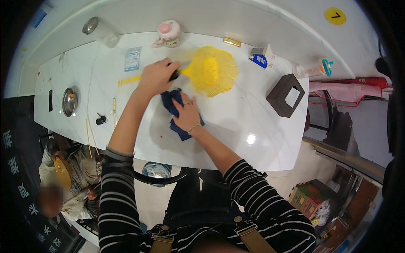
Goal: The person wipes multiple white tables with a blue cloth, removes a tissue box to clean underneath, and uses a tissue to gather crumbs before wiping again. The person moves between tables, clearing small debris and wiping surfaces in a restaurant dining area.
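A yellow fan-shaped object (pixel 212 71) with a fine ribbed or mesh surface lies on the white table (pixel 253 132); its long yellow handle stretches left beneath my left hand. My left hand (pixel 158 76), slightly blurred, grips a small black object (pixel 174 75) over that handle; most of the object is hidden in the fingers. My right hand (pixel 187 114), with a ring and a bracelet, presses its spread fingers down on a crumpled dark blue cloth (pixel 182 132) just below the left hand. The cloth's upper part reaches close to the left hand.
A glass jar (pixel 107 38), pink-lidded jar (pixel 170 34) and blue-white packet (pixel 132 59) stand or lie behind. Left are a metal bowl (pixel 69 101), keys (pixel 101 119) and chopsticks (pixel 89 136). Right are a tissue box (pixel 280 98) and cup (pixel 308 71). Another person (pixel 69 180) sits lower left.
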`<state>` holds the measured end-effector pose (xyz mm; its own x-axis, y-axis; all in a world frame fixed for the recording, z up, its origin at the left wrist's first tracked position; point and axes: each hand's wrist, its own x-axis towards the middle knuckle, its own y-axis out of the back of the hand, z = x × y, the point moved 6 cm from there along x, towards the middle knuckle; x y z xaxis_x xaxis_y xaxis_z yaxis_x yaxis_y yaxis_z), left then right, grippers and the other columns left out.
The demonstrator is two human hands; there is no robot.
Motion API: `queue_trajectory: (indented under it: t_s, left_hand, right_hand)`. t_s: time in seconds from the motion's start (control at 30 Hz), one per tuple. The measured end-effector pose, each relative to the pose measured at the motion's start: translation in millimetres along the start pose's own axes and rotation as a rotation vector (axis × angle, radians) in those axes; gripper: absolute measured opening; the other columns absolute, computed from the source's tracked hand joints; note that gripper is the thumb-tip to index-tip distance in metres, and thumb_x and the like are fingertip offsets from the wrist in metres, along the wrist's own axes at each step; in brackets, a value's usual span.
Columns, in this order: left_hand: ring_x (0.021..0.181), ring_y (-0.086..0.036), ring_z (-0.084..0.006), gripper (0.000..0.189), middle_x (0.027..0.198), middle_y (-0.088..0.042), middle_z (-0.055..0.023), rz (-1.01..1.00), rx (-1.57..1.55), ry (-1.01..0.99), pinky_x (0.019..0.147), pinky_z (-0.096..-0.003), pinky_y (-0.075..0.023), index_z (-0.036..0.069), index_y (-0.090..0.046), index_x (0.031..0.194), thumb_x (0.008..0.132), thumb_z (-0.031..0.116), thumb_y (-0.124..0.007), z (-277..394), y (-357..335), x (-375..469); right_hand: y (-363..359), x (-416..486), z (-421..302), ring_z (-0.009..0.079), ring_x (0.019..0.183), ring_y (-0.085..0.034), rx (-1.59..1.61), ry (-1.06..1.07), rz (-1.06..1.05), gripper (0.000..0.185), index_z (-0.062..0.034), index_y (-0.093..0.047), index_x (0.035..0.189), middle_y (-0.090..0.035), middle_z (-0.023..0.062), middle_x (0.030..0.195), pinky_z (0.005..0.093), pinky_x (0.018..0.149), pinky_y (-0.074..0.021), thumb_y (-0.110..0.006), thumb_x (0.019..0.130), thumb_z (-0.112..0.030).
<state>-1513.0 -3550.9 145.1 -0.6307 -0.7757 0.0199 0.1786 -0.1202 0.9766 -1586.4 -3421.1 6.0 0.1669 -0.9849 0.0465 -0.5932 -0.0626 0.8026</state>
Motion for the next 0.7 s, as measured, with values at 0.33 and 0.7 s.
queue_trajectory:
  t_s: [0.33, 0.7]
  left_hand:
    - [0.097, -0.062, -0.0296, 0.047, 0.1, -0.057, -0.0089, 0.109, 0.041, 0.036, 0.07, -0.0405, -0.0527, 0.015, -0.05, 0.12, 0.076, 0.006, -0.065, 11.5, -85.9, 93.9]
    - [0.113, -0.052, -0.0191, 0.057, 0.124, -0.057, 0.0044, 0.209, 0.181, -0.183, 0.1, -0.0478, -0.0374, 0.02, -0.055, 0.121, 0.068, 0.017, -0.078, -6.8, -80.3, 41.1]
  right_hand:
    - [-7.9, -8.5, 4.9, 0.0305, 0.121, -0.049, 0.196, 0.03, 0.111, 0.039, -0.0131, -0.069, 0.106, -0.056, 0.0143, 0.126, 0.0395, 0.106, -0.039, -0.069, 0.067, -0.016]
    - [-1.3, -21.5, 21.7, 0.0349, 0.108, -0.056, 0.387, -0.294, 0.178, 0.035, -0.0165, -0.068, 0.106, -0.059, 0.0142, 0.12, 0.0422, 0.093, -0.048, -0.067, 0.071, -0.016]
